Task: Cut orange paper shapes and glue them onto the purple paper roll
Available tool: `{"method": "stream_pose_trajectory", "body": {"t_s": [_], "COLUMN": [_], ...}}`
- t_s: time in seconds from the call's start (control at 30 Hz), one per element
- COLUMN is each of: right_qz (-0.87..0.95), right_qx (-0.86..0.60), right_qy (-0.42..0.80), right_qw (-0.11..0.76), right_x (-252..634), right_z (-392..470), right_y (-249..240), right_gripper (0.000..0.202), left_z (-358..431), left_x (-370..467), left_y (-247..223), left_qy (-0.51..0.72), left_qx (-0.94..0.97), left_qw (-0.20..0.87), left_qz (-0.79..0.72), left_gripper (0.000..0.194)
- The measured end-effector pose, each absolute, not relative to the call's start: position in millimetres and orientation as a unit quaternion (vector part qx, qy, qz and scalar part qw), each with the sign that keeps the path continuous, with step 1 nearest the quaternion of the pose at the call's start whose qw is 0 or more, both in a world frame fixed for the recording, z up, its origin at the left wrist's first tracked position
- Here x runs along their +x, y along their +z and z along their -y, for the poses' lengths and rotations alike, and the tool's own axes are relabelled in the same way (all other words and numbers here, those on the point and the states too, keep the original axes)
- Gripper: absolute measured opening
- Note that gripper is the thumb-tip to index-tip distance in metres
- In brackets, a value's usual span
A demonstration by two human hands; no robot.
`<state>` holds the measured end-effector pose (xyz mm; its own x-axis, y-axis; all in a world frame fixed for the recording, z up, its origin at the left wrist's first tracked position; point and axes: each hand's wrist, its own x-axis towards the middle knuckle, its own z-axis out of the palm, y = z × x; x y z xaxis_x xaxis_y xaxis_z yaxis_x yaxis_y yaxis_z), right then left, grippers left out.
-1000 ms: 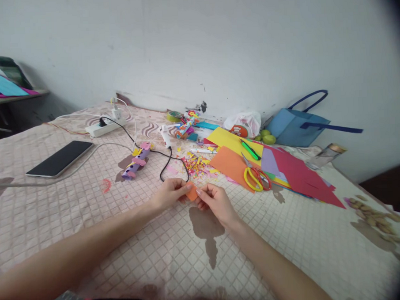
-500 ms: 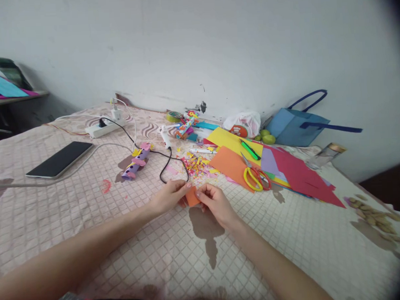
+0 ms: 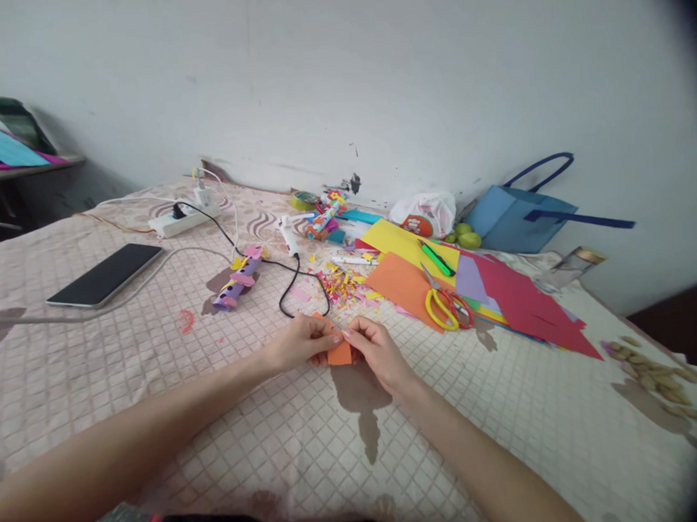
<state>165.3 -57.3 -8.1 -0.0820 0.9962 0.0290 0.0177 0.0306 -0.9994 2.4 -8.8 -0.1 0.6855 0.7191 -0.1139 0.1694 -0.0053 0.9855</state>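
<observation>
Ok, step in hand as I read it from my end: small orange paper (image 3: 339, 355) being pinched and shaped, maybe creased, w/ both hands. It's between the L hand (image 3: 299, 340) and R hand (image 3: 378, 350), just above or on the near side of the surface (image 3: 264, 442); can't tell if it touches. L fingers clamped on the paper, thumb across its face; R fingers look pinched at its right edge, thumb on top. Lower end sticks out below the thumbs, another orange bit shows above the L hand.

Next move, my call: keep L grip firm, line the edges up, run R thumb along evenly. Risk: thin stock, crease could go skewed if either side slips.

Nearby: paper scraps (image 3: 343, 286) just beyond the hands, glue gun (image 3: 288, 234) past those, orange sheet (image 3: 399, 282) to the right w/ yellow scissor handles (image 3: 442, 312) on it. Decorated purple tube (image 3: 237, 285) off left.

Hidden/unclear: mid part of the paper is under the thumbs, so no confirm on fold vs. flat, or 1 pc vs. 2. Undersides of both grips n/v. Yellow & red handles overlap; can't tell if 1 pair or 2. Forearms cut off at frame bottom.
</observation>
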Motion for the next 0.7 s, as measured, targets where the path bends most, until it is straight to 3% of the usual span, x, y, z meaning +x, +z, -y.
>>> {"method": "stream_pose_trajectory", "body": {"t_s": [0.27, 0.7], "right_qz": [0.56, 0.566], "right_qx": [-0.49, -0.48], "right_qy": [0.533, 0.552], "right_qw": [0.402, 0.38], "right_x": [170, 168], "right_z": [59, 61], "right_y": [-11, -8], "right_gripper": [0.029, 0.029], "left_z": [0, -4], "left_x": [1, -1], "left_y": [-5, -5], "left_qy": [0.234, 0.241], "left_qx": [0.676, 0.678], "left_qw": [0.606, 0.596], "left_qz": [-0.348, -0.356], "left_gripper": [0.034, 0.039]}}
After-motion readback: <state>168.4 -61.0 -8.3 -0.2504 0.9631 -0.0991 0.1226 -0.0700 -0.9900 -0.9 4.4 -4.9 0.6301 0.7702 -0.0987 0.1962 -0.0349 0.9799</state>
